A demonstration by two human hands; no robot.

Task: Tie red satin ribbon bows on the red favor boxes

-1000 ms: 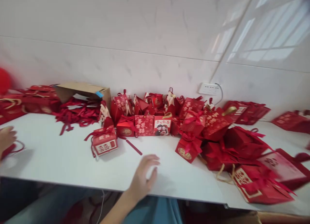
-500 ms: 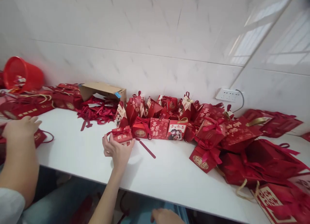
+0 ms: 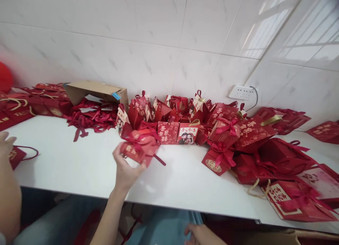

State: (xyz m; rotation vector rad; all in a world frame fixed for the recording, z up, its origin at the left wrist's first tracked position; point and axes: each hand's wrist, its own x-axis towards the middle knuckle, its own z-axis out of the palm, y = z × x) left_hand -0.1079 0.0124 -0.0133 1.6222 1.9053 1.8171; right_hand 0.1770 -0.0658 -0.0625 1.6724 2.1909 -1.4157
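My left hand [image 3: 129, 170] grips a small red gift box [image 3: 139, 147] with a ribbon bow and gold lettering, thumb and fingers on its opposite sides. The box is tilted and slightly blurred, just above the white table, in front of the row of red boxes. A thin dark red strip [image 3: 160, 160] sticks out beside it on the right. My right hand [image 3: 200, 234] is low at the bottom edge, over the blue-green cloth on my lap. Its visible fingers are loosely bent and apart, with nothing seen in them; part of it is cut off.
Behind stand several red boxes [image 3: 168, 133] and a cardboard box [image 3: 92, 85] with dark red ribbons [image 3: 91, 116]. More bowed boxes [image 3: 218, 159] are heaped on the right. A co-worker's arm [image 3: 9, 188] is at the left, near a small red bag [image 3: 17, 156]. A power strip [image 3: 241, 93] hangs on the wall.
My left hand has lifted and tipped the bowed box, moving it against the front row. My right hand has shifted right, its fingers showing more. The view has turned slightly right.
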